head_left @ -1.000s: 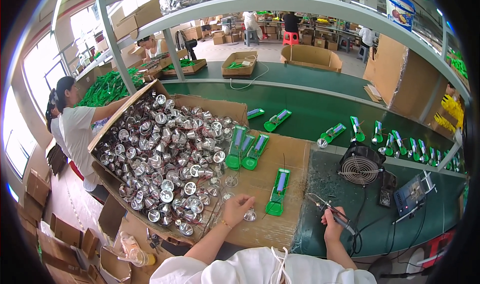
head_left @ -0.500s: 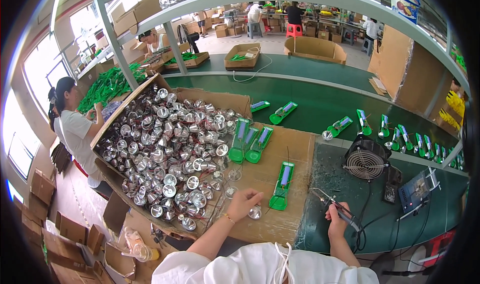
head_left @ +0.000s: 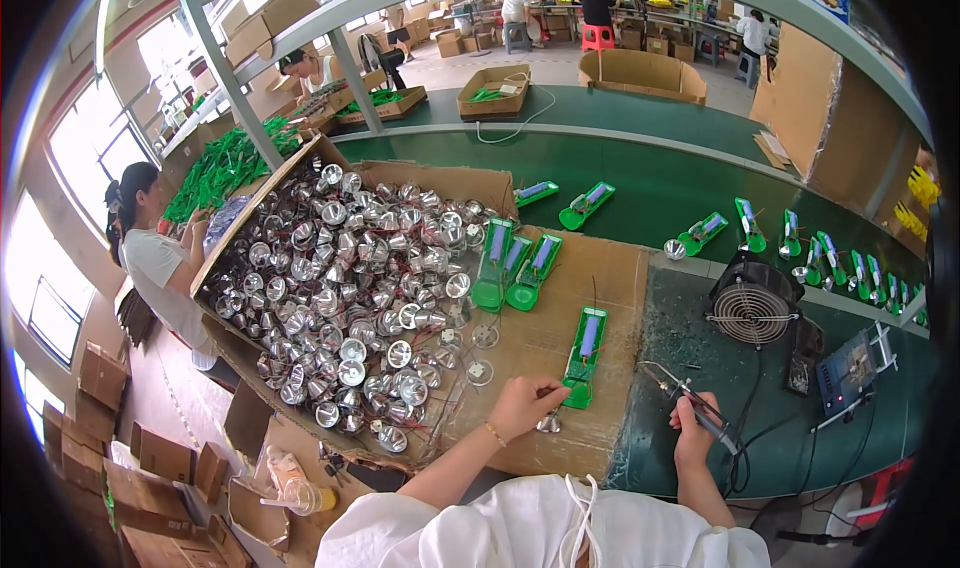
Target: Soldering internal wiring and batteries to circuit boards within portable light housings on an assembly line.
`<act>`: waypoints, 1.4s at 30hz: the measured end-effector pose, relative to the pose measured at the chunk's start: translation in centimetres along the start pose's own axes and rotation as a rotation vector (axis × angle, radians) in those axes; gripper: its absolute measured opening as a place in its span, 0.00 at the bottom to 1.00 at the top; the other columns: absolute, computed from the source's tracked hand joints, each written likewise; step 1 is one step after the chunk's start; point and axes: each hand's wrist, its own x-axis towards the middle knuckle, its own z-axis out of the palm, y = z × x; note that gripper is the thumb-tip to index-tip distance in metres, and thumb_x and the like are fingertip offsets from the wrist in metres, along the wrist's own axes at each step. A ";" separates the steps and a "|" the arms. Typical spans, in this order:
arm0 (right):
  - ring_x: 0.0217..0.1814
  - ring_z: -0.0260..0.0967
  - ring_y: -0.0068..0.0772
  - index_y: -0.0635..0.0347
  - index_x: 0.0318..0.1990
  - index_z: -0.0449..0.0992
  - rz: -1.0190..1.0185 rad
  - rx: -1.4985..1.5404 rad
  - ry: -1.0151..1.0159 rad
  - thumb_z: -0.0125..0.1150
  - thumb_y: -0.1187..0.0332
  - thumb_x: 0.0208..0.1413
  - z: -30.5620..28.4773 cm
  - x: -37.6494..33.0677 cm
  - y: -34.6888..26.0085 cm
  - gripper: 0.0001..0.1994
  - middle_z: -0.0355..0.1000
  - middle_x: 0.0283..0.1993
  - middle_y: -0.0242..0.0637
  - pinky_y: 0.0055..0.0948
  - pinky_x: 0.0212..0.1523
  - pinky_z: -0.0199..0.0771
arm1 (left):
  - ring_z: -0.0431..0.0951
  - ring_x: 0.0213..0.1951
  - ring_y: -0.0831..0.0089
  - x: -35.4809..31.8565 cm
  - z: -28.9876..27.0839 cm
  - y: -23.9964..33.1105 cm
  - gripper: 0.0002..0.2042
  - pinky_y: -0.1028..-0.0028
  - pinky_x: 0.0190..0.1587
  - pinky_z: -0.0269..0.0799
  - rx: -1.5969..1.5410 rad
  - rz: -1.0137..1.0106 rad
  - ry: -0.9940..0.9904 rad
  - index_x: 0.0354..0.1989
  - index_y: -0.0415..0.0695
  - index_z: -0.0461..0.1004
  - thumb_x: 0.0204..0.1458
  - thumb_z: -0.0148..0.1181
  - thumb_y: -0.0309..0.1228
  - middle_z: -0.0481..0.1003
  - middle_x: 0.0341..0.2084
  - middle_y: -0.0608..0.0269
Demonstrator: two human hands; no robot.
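My left hand (head_left: 530, 405) is closed in a pinch at the lower end of a green plastic flashlight casing (head_left: 578, 380), which lies on a cardboard sheet with a purple-blue battery cell and a thin wire in it. Just under those fingers is a small silver lamp reflector (head_left: 549, 424); the exact grip point, perhaps its thin wires, is too small to see. A soldering iron (head_left: 708, 420) sits in my right hand (head_left: 690, 430), its bent tip pointing left toward the casing but apart from it.
A big cardboard box (head_left: 225, 253) of silver reflectors stands at left. Several green casings (head_left: 535, 273) lie beyond, more along the green conveyor (head_left: 640, 208). At right are a black fan (head_left: 752, 313) and a blue device (head_left: 846, 376) with cables. Co-workers (head_left: 160, 258) sit further off.
My left hand has moved right to the casing's lower end, and the reflector has travelled with it. My right hand still holds the soldering iron at about the same spot. The view shifted slightly.
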 end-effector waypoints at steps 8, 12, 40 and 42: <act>0.18 0.59 0.17 0.63 0.32 0.68 -0.057 -0.068 0.030 0.56 0.72 0.52 -1.0 0.0 0.3 0.05 0.64 0.19 0.31 0.15 0.19 0.59 | 0.73 0.29 0.61 0.2 1.3 0.3 0.06 0.67 0.32 0.69 0.164 0.214 0.106 0.24 0.42 0.75 0.44 0.61 0.32 0.69 0.26 0.58; 0.19 0.58 0.14 0.59 0.30 0.67 -0.074 -0.083 -0.006 0.54 0.70 0.53 -0.3 -0.1 0.4 0.05 0.63 0.20 0.27 0.14 0.19 0.57 | 0.72 0.31 0.63 0.0 1.5 0.6 0.06 0.67 0.32 0.69 0.238 0.250 0.203 0.23 0.44 0.74 0.43 0.61 0.32 0.67 0.30 0.60; 0.19 0.62 0.18 0.62 0.31 0.67 0.018 -0.008 0.003 0.58 0.70 0.50 -0.1 -0.4 -0.7 0.07 0.66 0.20 0.32 0.15 0.21 0.63 | 0.68 0.25 0.81 0.3 0.4 -1.1 0.07 0.81 0.27 0.66 -0.038 0.139 0.110 0.29 0.37 0.73 0.51 0.57 0.29 0.66 0.33 0.63; 0.19 0.62 0.18 0.62 0.31 0.67 0.017 0.001 0.001 0.59 0.70 0.50 0.0 -0.4 -0.7 0.07 0.66 0.20 0.32 0.16 0.21 0.64 | 0.69 0.26 0.81 0.3 0.6 -1.1 0.07 0.81 0.28 0.66 -0.006 0.143 0.117 0.29 0.37 0.73 0.51 0.58 0.29 0.67 0.32 0.63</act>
